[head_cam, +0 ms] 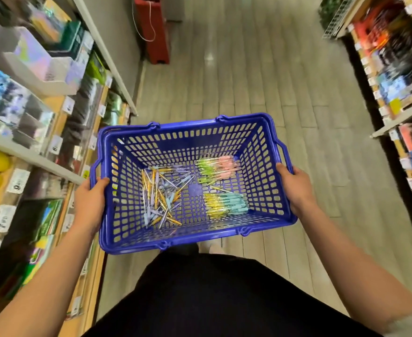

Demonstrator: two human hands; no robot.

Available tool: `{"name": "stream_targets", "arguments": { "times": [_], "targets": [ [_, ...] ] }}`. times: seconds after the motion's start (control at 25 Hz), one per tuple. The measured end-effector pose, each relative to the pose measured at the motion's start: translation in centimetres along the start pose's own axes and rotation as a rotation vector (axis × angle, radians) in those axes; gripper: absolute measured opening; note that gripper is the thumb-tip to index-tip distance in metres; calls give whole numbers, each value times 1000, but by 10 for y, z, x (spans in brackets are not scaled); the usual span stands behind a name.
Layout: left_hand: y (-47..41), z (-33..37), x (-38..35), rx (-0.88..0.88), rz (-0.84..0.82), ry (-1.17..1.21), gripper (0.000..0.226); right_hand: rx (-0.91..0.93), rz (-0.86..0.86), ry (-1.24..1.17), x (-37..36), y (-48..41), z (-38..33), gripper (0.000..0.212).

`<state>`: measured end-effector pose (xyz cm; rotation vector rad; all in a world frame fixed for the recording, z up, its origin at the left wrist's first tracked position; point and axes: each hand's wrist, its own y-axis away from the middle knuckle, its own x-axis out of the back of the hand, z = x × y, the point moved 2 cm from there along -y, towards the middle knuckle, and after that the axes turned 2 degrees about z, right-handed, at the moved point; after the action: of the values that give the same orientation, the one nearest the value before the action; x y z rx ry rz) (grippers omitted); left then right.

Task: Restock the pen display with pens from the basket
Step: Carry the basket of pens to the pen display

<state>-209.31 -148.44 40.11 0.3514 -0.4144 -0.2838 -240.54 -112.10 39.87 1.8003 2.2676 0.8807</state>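
You held the blue basket (187, 125) level in front of your waist, both forearms reaching forward and angling slightly inward. Your left hand (90, 203) sat at the basket's left side, its grip clenched on the rim, thumb hooked over the top edge and fingers hidden underneath. Your right hand (297, 188) mirrored it on the right side, its grip likewise grasping the rim with the thumb on top. The pens (161, 198) lay in a loose heap on the basket's bottom, left of centre. A pink-and-green bundle (217, 167) lay toward the far right and a yellow-and-teal bundle (224, 203) nearer you. Stocked shelves (54, 166) lined both sides of the aisle.
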Motion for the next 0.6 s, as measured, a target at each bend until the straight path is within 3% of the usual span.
{"name": "stream_targets", "arguments": {
  "times": [0.6],
  "targets": [
    [-289,132,-85,128,103,135,10,32,-51,186,-238,-264,-221,33]
  ]
}}
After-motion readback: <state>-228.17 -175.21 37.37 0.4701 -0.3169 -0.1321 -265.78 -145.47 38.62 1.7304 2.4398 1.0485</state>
